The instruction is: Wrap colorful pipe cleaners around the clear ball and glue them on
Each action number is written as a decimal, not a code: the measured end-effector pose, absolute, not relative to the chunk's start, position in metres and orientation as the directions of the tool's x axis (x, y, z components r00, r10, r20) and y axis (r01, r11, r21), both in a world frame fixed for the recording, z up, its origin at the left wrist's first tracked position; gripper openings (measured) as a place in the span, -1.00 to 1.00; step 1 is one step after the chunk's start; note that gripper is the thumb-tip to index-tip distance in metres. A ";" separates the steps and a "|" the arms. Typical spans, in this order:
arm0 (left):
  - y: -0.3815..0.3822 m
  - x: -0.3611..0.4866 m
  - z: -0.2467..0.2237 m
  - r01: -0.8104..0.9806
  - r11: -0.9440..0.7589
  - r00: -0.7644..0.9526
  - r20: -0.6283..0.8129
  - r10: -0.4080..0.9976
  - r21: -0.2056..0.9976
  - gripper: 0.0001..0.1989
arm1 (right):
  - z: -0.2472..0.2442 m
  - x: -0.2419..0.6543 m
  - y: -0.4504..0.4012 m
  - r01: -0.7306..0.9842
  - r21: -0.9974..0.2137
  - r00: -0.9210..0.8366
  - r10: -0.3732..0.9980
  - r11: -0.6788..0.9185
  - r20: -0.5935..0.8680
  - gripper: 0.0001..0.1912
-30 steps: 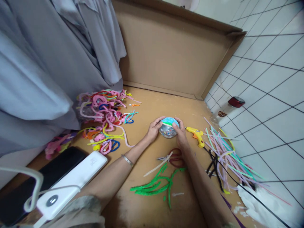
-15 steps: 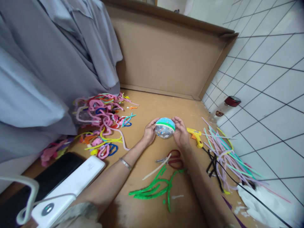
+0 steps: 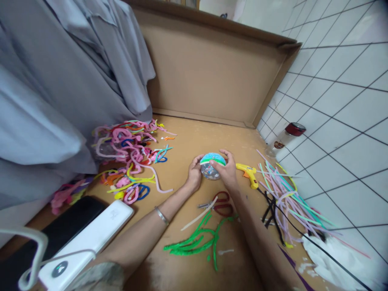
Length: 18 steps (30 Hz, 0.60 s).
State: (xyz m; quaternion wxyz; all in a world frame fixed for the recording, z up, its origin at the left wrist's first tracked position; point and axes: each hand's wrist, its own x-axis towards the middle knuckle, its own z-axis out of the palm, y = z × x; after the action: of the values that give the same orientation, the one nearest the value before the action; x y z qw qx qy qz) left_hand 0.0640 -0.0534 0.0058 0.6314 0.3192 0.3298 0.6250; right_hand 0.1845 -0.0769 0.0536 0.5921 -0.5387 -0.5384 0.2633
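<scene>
A round clear ball [image 3: 212,170], its upper part covered in blue, green and white bands, is held between both hands above the table. My left hand [image 3: 194,173] wraps round its left side. My right hand [image 3: 228,169] grips its right side, the thumb lying across the front over the green band. Red-handled scissors [image 3: 223,208] lie below the hands, with a cream strip [image 3: 200,214] across their blades. Green fuzzy stems [image 3: 194,242] are spread nearer to me. A yellow glue gun [image 3: 249,173] rests just right of my right hand.
Tangled pink and multicoloured stems [image 3: 130,149] lie at the left, beside a person's grey garment [image 3: 75,81]. A white power bank [image 3: 91,242] is front left. Loose pastel stems [image 3: 285,198], a black cord and a red-lidded jar [image 3: 286,137] are at the right. A cardboard panel [image 3: 206,68] stands behind.
My right thumb has moved onto the front of the ball. The ball has turned slightly and shifted a little right and down in view.
</scene>
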 end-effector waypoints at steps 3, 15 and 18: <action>-0.058 0.070 0.002 -0.535 -0.046 -0.044 0.026 0.999 0.843 -0.62 | 0.049 0.183 -0.075 0.436 -0.857 0.286 0.861 0.275 0.422 -0.54; -0.041 0.048 0.008 -0.522 -0.042 0.047 0.078 0.996 0.852 -0.72 | 0.045 0.180 -0.071 0.485 -0.852 0.309 0.874 0.194 0.375 -0.58; -0.037 0.038 0.016 -0.554 -0.033 0.151 0.140 0.979 0.832 -0.60 | 0.046 0.180 -0.072 0.495 -0.843 0.290 0.875 0.210 0.388 -0.58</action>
State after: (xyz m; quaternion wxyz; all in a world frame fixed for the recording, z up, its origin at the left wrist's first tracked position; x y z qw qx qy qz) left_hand 0.0385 -0.0375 0.0156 0.6431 0.4025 0.2640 0.5956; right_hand 0.1799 -0.0723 0.0458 0.5309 -0.6024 -0.5686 0.1787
